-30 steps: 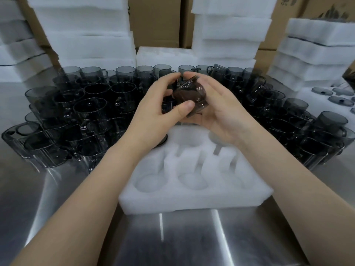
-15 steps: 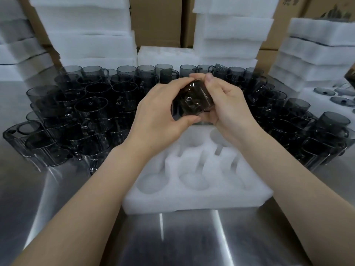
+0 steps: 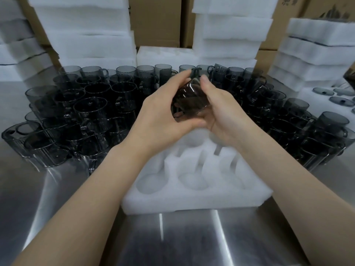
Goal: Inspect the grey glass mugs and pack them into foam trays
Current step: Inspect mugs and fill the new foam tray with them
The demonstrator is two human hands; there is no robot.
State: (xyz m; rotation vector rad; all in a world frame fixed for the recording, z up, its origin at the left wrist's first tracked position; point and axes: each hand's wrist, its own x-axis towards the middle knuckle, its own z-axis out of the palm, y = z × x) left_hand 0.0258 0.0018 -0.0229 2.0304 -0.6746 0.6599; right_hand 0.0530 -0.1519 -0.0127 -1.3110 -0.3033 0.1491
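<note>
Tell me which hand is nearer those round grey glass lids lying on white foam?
Right. The right hand, gripping the tilted grey glass mug, sits left of the round grey glass lids; the left hand is farther left, across the mug.

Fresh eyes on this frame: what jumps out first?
Dead centre, the left hand and right hand cup one tilted held mug just above the foam tray, whose visible pockets hold nothing. Behind and on both sides, a dense crowd of grey mugs stands on the steel table, with white foam stacks along the back.
</note>
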